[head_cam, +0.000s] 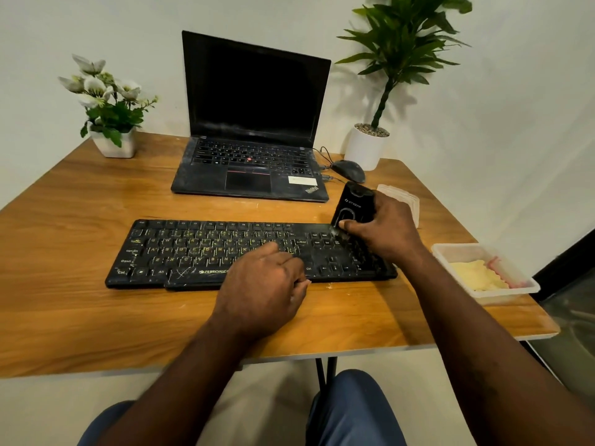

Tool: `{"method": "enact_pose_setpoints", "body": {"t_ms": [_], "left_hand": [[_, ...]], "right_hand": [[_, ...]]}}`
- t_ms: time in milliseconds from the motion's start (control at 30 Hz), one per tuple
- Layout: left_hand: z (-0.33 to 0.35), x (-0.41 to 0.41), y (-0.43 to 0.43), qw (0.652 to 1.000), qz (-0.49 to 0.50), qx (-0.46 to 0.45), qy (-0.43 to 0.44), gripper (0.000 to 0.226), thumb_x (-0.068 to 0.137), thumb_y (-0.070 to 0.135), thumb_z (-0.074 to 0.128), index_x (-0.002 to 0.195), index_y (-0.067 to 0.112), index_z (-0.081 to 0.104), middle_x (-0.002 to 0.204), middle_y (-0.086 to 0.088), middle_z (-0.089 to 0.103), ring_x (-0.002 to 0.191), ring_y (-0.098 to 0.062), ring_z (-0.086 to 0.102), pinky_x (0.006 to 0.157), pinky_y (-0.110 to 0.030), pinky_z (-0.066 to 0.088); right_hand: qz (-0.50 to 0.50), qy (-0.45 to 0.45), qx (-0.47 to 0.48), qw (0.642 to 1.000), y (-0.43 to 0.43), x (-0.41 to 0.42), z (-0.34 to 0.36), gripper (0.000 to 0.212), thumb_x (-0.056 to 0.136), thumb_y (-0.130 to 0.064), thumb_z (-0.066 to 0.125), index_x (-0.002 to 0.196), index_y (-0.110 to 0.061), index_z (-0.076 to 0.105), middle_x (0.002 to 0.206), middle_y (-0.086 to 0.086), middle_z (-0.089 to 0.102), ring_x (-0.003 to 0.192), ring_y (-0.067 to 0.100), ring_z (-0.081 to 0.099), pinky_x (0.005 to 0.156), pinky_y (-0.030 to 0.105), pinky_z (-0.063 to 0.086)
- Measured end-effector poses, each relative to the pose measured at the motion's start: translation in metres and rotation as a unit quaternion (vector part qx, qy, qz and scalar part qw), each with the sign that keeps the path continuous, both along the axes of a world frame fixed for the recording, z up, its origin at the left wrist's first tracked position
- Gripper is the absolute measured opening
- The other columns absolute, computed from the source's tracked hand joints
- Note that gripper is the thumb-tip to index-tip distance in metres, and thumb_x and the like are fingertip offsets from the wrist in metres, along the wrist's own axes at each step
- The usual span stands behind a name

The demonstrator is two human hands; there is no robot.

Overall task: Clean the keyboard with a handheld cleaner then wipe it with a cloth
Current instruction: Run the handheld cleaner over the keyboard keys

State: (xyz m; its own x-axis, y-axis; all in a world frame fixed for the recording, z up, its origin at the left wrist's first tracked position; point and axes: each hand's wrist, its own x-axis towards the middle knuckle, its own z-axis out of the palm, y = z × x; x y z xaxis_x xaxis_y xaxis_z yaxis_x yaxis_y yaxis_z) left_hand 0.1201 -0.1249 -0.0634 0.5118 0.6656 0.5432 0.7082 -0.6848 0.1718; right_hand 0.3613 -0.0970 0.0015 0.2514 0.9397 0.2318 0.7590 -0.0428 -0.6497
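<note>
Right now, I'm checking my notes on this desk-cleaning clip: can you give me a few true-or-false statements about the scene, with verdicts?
1. The right hand grips the cleaner. True.
2. The cleaner is at the left end of the keyboard. False: it is at the right end.
3. The left hand is on the keyboard. True.
4. The cloth lies on the keyboard. False: it sits in the tub on the right.
5. The laptop is closed. False: it is open.
</note>
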Motion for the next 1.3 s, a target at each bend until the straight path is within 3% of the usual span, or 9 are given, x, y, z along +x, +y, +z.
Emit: {"method": "enact_pose_setpoints", "body": {"t_ms": [100, 267, 500, 700, 900, 1000, 1067, 1200, 1300], "left_hand": [[0.0, 0.001, 0.0, 1.0, 0.003, -0.004, 0.004, 0.015, 0.086, 0.045, 0.072, 0.082, 0.031, 0.068, 0.074, 0.015, 0.061, 0.072, -0.006, 0.043, 0.06, -0.023, 0.031], [0.0, 0.001, 0.0, 1.0, 0.0, 0.002, 0.0, 0.015, 0.087, 0.044, 0.072, 0.083, 0.031, 0.068, 0.074, 0.014, 0.062, 0.073, -0.006, 0.042, 0.06, -0.024, 0.031], [0.001, 0.001, -0.001, 1.0, 0.009, 0.0, 0.006, 0.016, 0.085, 0.045, 0.074, 0.081, 0.031, 0.068, 0.072, 0.015, 0.061, 0.071, -0.005, 0.043, 0.06, -0.023, 0.029], [0.002, 0.0, -0.001, 1.0, 0.009, 0.003, 0.001, 0.016, 0.084, 0.045, 0.076, 0.081, 0.032, 0.067, 0.072, 0.015, 0.061, 0.072, -0.005, 0.038, 0.06, -0.023, 0.029], [0.003, 0.001, -0.003, 1.0, 0.008, 0.0, 0.006, 0.016, 0.084, 0.045, 0.076, 0.082, 0.031, 0.068, 0.072, 0.016, 0.062, 0.072, -0.004, 0.04, 0.061, -0.023, 0.028], [0.003, 0.0, -0.002, 1.0, 0.007, 0.001, 0.003, 0.015, 0.085, 0.044, 0.075, 0.081, 0.031, 0.068, 0.074, 0.014, 0.063, 0.073, -0.006, 0.043, 0.061, -0.024, 0.028], [0.003, 0.0, -0.002, 1.0, 0.005, 0.002, 0.002, 0.015, 0.086, 0.044, 0.074, 0.081, 0.031, 0.067, 0.075, 0.014, 0.063, 0.074, -0.007, 0.043, 0.061, -0.025, 0.028], [0.003, 0.0, -0.002, 1.0, 0.003, -0.003, 0.006, 0.015, 0.087, 0.045, 0.072, 0.083, 0.031, 0.067, 0.075, 0.014, 0.063, 0.074, -0.007, 0.044, 0.061, -0.025, 0.028], [0.002, -0.001, -0.002, 1.0, 0.007, -0.002, 0.008, 0.016, 0.088, 0.046, 0.071, 0.083, 0.031, 0.067, 0.075, 0.015, 0.062, 0.074, -0.006, 0.043, 0.061, -0.024, 0.028]], "right_hand": [[-0.017, 0.01, 0.01, 1.0, 0.001, 0.003, -0.001, 0.062, 0.077, -0.03, 0.09, 0.133, -0.023, 0.063, 0.118, -0.007, 0.073, 0.105, 0.01, 0.068, 0.085, 0.023, 0.052], [0.086, 0.007, -0.038, 0.996, -0.015, -0.006, -0.005, 0.058, 0.076, -0.03, 0.09, 0.126, -0.034, 0.061, 0.108, -0.018, 0.068, 0.1, 0.001, 0.066, 0.082, 0.022, 0.055], [-0.006, 0.002, 0.011, 1.0, -0.004, 0.0, 0.0, 0.065, 0.077, -0.03, 0.09, 0.135, -0.023, 0.062, 0.12, -0.006, 0.072, 0.106, 0.009, 0.068, 0.094, 0.034, 0.058], [0.103, 0.002, -0.036, 0.994, -0.014, -0.022, -0.002, 0.063, 0.077, -0.031, 0.089, 0.133, -0.025, 0.061, 0.117, -0.01, 0.071, 0.104, 0.006, 0.067, 0.087, 0.027, 0.057], [-0.014, 0.01, 0.013, 1.0, -0.003, -0.009, 0.0, 0.064, 0.077, -0.033, 0.089, 0.135, -0.024, 0.062, 0.12, -0.007, 0.073, 0.107, 0.009, 0.068, 0.093, 0.034, 0.058], [0.073, 0.026, -0.044, 0.996, -0.009, -0.027, 0.0, 0.056, 0.078, -0.03, 0.088, 0.127, -0.028, 0.061, 0.108, -0.015, 0.07, 0.099, 0.0, 0.066, 0.081, 0.017, 0.055], [0.113, 0.001, -0.052, 0.992, -0.008, -0.037, -0.002, 0.059, 0.079, -0.029, 0.088, 0.131, -0.026, 0.061, 0.114, -0.011, 0.071, 0.1, 0.0, 0.066, 0.081, 0.017, 0.055], [0.032, -0.034, 0.009, 0.999, 0.006, -0.033, 0.005, 0.065, 0.08, -0.027, 0.087, 0.138, -0.021, 0.059, 0.126, -0.002, 0.07, 0.113, 0.013, 0.066, 0.087, 0.021, 0.049], [0.015, -0.02, 0.014, 1.0, 0.009, -0.032, 0.006, 0.064, 0.079, -0.028, 0.088, 0.136, -0.022, 0.061, 0.125, -0.002, 0.071, 0.109, 0.01, 0.066, 0.081, 0.016, 0.046]]}}
